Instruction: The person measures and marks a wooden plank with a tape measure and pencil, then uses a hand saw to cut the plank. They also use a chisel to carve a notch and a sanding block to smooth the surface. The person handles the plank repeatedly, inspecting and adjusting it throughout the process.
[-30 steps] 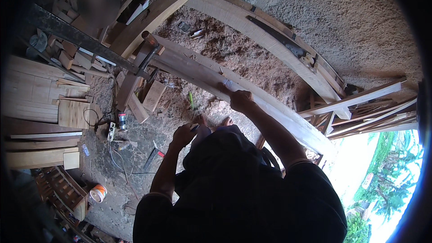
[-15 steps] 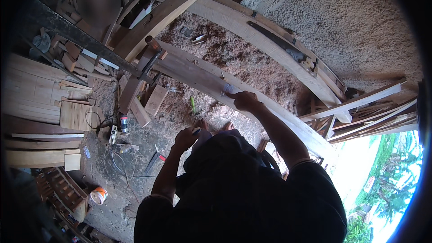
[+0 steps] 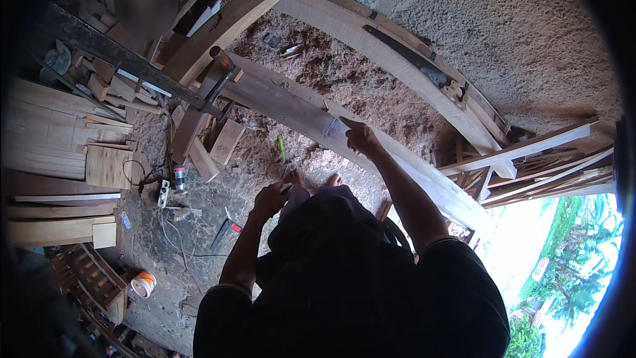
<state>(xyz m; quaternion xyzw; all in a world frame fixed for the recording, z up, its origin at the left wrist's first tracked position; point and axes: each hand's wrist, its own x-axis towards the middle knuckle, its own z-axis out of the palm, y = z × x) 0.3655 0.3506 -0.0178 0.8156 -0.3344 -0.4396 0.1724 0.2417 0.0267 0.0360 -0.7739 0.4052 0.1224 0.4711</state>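
Note:
My right hand (image 3: 361, 138) is over a long wooden board (image 3: 278, 106), index finger extended beside a pale, translucent patch (image 3: 331, 127); whether the fingertip touches is unclear. Its other fingers are partly bent. My left hand (image 3: 270, 197) is closed around a small object with a light part, too small to name, below the board. A metal clamp with a wooden handle (image 3: 222, 59) sits at the board's left end.
A curved beam (image 3: 384, 53) with a handsaw (image 3: 450, 86) spans behind. Wood offcuts (image 3: 103, 79), stacked panels (image 3: 46, 132), a power strip (image 3: 164, 193), red-marked tool (image 3: 232, 225) and bucket (image 3: 144, 284) lie left; leaning strips (image 3: 530, 156) stand right, beside a bright opening.
My right hand has moved slightly up along the board, its index finger now stretched farther upward past the pale patch. My left hand stays closed in about the same place.

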